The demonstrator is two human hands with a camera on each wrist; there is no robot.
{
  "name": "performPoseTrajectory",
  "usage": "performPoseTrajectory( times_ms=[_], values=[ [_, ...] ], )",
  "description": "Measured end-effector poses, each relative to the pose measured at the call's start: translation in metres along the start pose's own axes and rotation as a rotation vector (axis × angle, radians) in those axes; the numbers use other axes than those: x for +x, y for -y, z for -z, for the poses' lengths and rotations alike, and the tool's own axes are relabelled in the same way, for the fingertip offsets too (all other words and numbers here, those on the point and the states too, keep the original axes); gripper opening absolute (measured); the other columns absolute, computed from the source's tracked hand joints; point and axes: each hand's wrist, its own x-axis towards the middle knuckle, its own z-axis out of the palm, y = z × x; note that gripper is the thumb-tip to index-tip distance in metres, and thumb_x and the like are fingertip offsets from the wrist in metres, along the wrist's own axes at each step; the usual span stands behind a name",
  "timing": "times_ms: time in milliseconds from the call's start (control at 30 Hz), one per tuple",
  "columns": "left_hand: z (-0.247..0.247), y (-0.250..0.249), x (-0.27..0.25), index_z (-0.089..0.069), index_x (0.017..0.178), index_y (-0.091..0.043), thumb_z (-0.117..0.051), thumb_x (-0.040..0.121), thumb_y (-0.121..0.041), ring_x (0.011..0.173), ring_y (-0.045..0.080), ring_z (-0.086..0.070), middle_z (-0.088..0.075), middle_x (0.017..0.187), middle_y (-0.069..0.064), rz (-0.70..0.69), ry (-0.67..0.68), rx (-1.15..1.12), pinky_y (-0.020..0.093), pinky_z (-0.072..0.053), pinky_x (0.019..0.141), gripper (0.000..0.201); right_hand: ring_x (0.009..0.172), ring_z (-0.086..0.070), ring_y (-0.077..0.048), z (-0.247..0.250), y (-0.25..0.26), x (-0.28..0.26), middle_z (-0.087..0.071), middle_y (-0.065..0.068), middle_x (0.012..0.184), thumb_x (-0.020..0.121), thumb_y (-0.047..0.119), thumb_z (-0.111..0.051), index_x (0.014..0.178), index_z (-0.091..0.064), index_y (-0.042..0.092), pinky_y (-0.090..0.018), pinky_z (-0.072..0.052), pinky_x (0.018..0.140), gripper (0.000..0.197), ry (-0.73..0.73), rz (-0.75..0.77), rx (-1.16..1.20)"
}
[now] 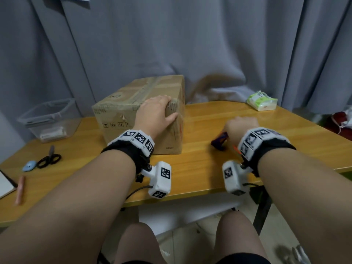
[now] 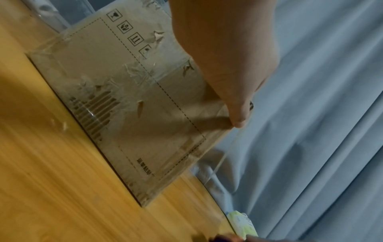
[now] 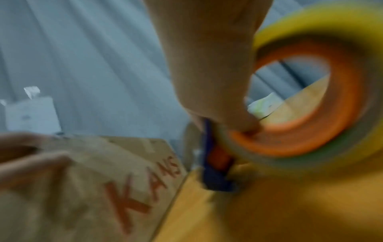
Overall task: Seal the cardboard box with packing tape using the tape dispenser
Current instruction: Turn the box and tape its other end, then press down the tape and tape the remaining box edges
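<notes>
A closed cardboard box (image 1: 122, 109) with old tape strips stands on the wooden table (image 1: 200, 168), left of centre. My left hand (image 1: 156, 113) grips its near right top corner, fingers over the top and thumb (image 2: 238, 117) down the front face (image 2: 128, 101). To the right of the box, my right hand (image 1: 240, 126) holds the tape dispenser (image 1: 220, 141), purple and orange, low over the table. In the right wrist view the fingers curl round the orange core of the yellowish tape roll (image 3: 323, 101), with the blue cutter head (image 3: 215, 178) touching the table beside the box side (image 3: 128, 188) marked KANS.
A clear plastic bin (image 1: 49, 119) stands at the far left. Black scissors (image 1: 49, 159), a small blue object (image 1: 29, 165) and a pink pen (image 1: 20, 189) lie near the left edge. A green tissue pack (image 1: 262, 101) sits at the back right. Grey curtains (image 1: 190, 44) hang behind.
</notes>
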Motion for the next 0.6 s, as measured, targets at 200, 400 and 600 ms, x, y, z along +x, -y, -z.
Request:
performPoseTrajectory(
  times_ms=[200,400,600],
  values=[
    [-0.004,-0.004,-0.001,-0.054,0.124,-0.014,-0.058,0.084,-0.052,0.112,0.024,-0.055,-0.062,0.12,0.004,0.004,-0.029,0.011,0.036,-0.039,0.098,0.056,0.07,-0.061,-0.02,-0.012,-0.018,0.006,-0.063,0.001,0.079,0.079,0.015,-0.053,0.105,-0.066,0.035,-0.031,-0.053,0.062,0.035,0.023,-0.05,0.258],
    [-0.003,-0.003,-0.001,-0.053,0.126,-0.016,-0.055,0.084,-0.055,0.114,0.023,-0.054,-0.06,0.122,0.003,-0.001,-0.018,0.006,0.037,-0.04,0.1,0.058,0.073,-0.06,-0.023,0.004,-0.019,0.02,-0.059,0.0,0.077,0.084,0.014,-0.058,0.117,-0.064,0.032,-0.031,-0.048,0.063,0.038,-0.106,-0.098,0.462],
    [-0.004,-0.002,0.001,-0.053,0.124,-0.014,-0.054,0.083,-0.058,0.112,0.025,-0.054,-0.061,0.12,0.005,-0.002,-0.024,0.004,0.037,-0.039,0.099,0.06,0.068,-0.059,-0.019,-0.024,-0.016,0.029,-0.063,0.001,0.07,0.073,0.008,-0.077,0.104,-0.07,0.014,-0.036,-0.048,0.071,0.032,-0.163,-0.227,1.243]
  ],
)
